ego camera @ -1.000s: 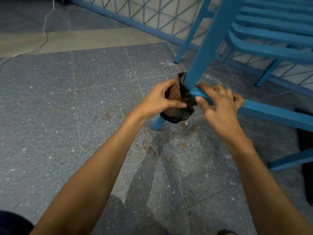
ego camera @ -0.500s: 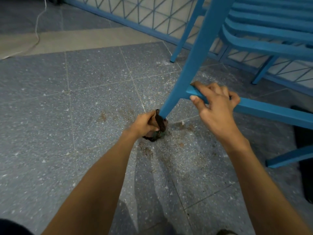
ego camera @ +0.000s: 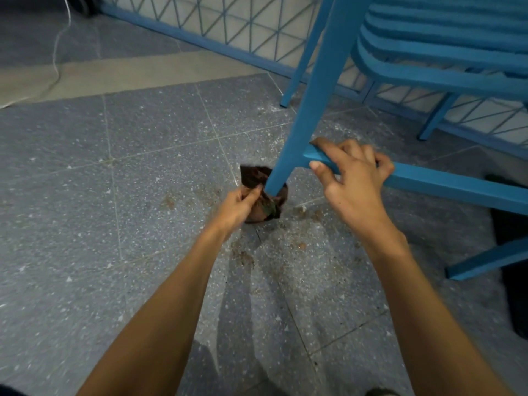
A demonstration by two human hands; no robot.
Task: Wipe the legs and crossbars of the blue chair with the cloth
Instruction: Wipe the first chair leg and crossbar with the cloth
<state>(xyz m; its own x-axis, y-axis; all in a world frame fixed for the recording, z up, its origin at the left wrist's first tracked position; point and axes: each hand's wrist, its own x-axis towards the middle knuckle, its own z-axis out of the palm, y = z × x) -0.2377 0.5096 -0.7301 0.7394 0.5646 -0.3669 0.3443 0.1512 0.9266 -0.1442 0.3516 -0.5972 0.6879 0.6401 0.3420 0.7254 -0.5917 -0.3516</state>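
At the far left a thin white cable (ego camera: 58, 50) trails over the floor (ego camera: 85, 201), which is grey speckled tile with a pale strip across it farther off. Behind it a blue lattice railing (ego camera: 228, 27) runs from the far left down toward the right.

Near the middle, the left hand (ego camera: 238, 207) grips a dark brown cloth (ego camera: 255, 180). Its fingers (ego camera: 248, 195) are curled and bunch the fabric against the foot of the nearest leg (ego camera: 314, 90) of the blue chair (ego camera: 428, 78). The cloth sits low at the foot of that leg, right at the floor, with one corner sticking up on the far side (whether it wraps fully round the leg cannot be told). Brown crumbs of dirt (ego camera: 243, 255) are scattered on the tiles just near of it.

The leg slants up to the right from there. To its right, the right hand (ego camera: 354, 178) holds the crossbar (ego camera: 457, 188) just beside its joint with the leg: the fingers curl over the top of the bar and the thumb lies along its near face. The crossbar runs on to the right edge. Above it are the chair's curved seat slats, and two farther legs stand near the railing. A dark shape (ego camera: 511, 224) lies on the floor at the right edge.
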